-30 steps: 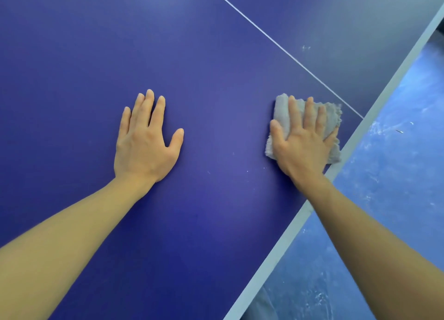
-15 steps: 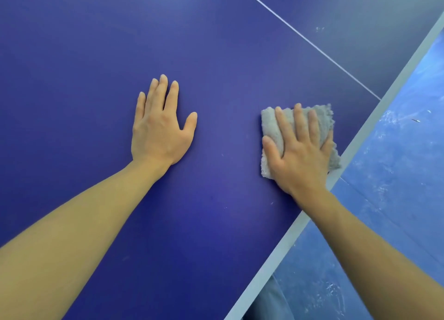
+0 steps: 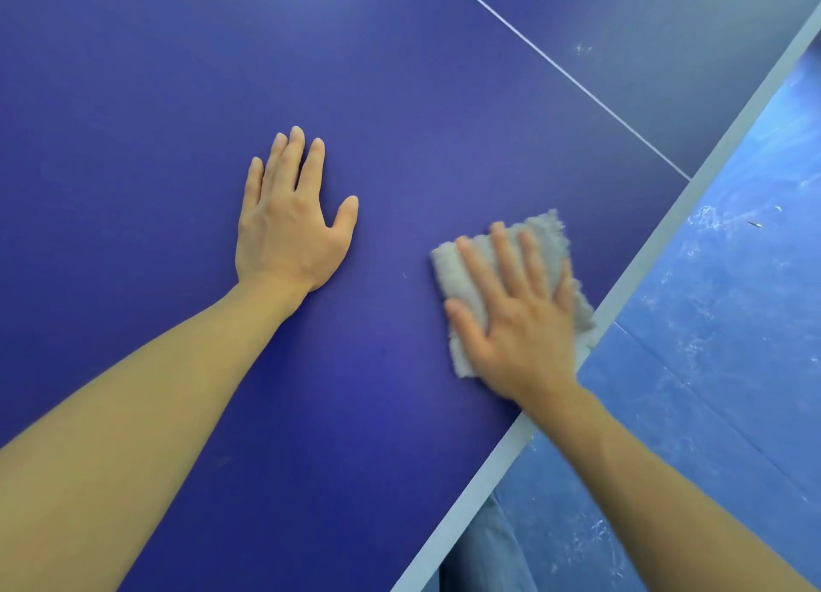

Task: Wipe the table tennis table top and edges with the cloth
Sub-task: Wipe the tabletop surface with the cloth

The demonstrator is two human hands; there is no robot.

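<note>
The dark blue table tennis table top fills most of the view, with a pale border along its right edge. A folded grey cloth lies on the top right beside that border. My right hand presses flat on the cloth, fingers straight and spread, and hides most of it. My left hand rests flat on the bare table top to the left, fingers straight, holding nothing.
A thin white line crosses the table at the upper right. Beyond the edge lies a scuffed blue floor. A bit of grey clothing shows below the table edge.
My right hand has slid the cloth back toward me along the right edge. My left hand has stayed flat on the table. The view has shifted a little.
</note>
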